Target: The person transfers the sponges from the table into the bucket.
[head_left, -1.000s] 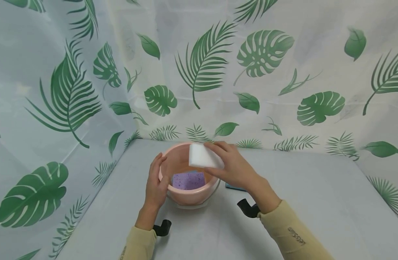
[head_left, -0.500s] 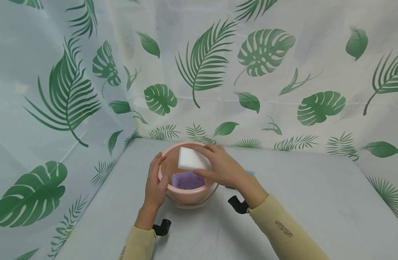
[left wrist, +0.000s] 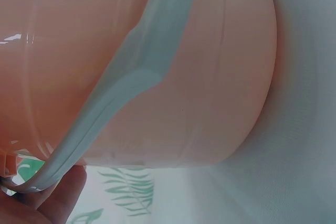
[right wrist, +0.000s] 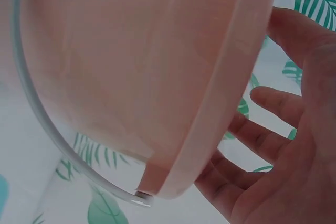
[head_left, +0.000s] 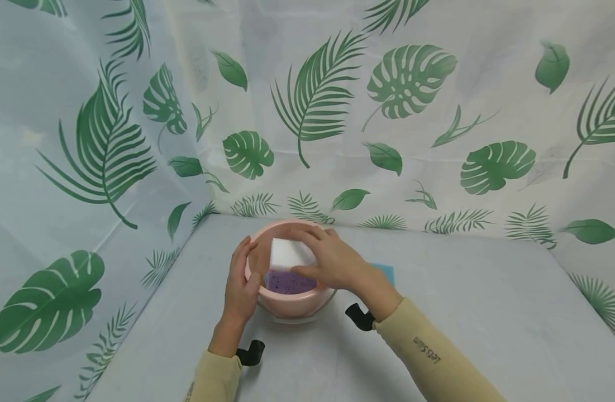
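A pink bucket [head_left: 289,302] stands on the table with a purple sponge [head_left: 289,282] inside. My left hand [head_left: 243,285] holds the bucket's rim at the left, thumb toward the near side and fingers toward the far side. Between the thumb and fingers of my right hand [head_left: 332,258] is a white sponge block [head_left: 289,255], held over the bucket's mouth and overlapping the purple sponge in the head view. The right wrist view shows the right hand's fingers [right wrist: 260,137] beyond the rim, with the white block hidden there by the bucket wall.
A light blue flat piece [head_left: 384,273] lies on the table to the right, partly behind the right forearm. The bucket's pale handle [left wrist: 131,77] hangs down its outside. Behind the table [head_left: 488,312] hang white curtains [head_left: 332,184] with green leaf prints.
My right hand has moved left and down with the white sponge block, from the bucket's right rim to over its middle. More of the blue piece shows. The left hand stays at the rim.
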Available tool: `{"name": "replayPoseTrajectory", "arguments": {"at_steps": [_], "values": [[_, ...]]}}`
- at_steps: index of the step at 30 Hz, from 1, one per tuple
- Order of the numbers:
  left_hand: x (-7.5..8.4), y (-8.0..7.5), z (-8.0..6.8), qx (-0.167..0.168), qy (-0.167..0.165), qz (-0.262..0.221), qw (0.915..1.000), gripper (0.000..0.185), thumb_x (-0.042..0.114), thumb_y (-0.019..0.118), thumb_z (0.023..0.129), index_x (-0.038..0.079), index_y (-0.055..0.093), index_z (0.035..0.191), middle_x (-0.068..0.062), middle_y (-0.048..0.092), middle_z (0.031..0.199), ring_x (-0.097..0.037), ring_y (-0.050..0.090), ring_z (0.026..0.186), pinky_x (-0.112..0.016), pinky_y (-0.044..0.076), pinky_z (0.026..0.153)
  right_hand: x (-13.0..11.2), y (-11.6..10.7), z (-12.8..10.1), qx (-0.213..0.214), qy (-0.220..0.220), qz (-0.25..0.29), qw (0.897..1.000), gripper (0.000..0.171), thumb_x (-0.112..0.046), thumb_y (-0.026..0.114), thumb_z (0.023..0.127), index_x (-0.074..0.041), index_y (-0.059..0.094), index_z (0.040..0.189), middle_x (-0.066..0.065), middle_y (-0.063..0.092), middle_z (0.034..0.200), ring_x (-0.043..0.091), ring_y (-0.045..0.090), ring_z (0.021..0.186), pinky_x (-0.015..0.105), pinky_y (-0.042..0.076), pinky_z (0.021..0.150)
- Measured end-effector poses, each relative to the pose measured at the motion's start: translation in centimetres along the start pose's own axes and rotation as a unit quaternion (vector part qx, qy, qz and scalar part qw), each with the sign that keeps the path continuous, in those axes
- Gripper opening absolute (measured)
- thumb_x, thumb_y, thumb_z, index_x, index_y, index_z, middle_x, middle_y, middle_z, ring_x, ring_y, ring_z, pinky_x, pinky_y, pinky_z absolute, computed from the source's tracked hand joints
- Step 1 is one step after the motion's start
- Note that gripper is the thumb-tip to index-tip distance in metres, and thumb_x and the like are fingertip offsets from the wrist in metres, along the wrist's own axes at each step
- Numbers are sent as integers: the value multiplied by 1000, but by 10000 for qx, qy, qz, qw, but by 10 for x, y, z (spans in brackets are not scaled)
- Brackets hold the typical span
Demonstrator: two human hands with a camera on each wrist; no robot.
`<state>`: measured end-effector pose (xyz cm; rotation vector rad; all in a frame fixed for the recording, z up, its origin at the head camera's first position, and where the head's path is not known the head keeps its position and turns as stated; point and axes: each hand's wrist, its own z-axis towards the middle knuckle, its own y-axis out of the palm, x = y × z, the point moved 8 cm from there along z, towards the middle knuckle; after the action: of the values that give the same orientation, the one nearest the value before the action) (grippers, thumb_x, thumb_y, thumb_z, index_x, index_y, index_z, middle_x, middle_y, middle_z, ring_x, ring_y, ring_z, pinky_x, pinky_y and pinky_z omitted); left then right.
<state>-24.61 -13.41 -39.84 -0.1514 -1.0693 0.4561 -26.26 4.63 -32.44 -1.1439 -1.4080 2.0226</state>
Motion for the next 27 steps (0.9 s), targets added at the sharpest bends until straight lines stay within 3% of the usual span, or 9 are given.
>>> {"name": "replayPoseTrajectory", "arguments": {"at_steps": [11, 20, 27], "values": [[0, 2, 0, -3, -152, 78, 9999, 57, 7, 44, 87, 4, 49, 144, -8, 33, 160, -27, 29, 147, -57, 25, 115, -1, 1, -2, 32, -149, -143, 9998, 74, -43, 74, 90, -13, 46, 152, 9, 42, 153, 41, 42, 134, 52, 47, 100], [2, 2, 1, 11, -117, 106, 9999, 57, 7, 44, 87, 3, 49, 144, -9, 34, 160, -27, 30, 147, -57, 26, 115, 3, -20, -13, 312, 18, -158, 9994, 75, -45, 73, 89, -23, 43, 155, 11, 44, 152, 37, 40, 136, 54, 43, 104], [3, 1, 0, 38, -109, 124, 9999, 55, 7, 45, 88, 3, 50, 143, -9, 34, 159, -28, 30, 147, -57, 26, 115, 11, -38, -31, 790, -43, -91, 9968, 69, -39, 73, 90, -16, 49, 151, 11, 49, 147, 36, 45, 132, 54, 45, 102]]}}
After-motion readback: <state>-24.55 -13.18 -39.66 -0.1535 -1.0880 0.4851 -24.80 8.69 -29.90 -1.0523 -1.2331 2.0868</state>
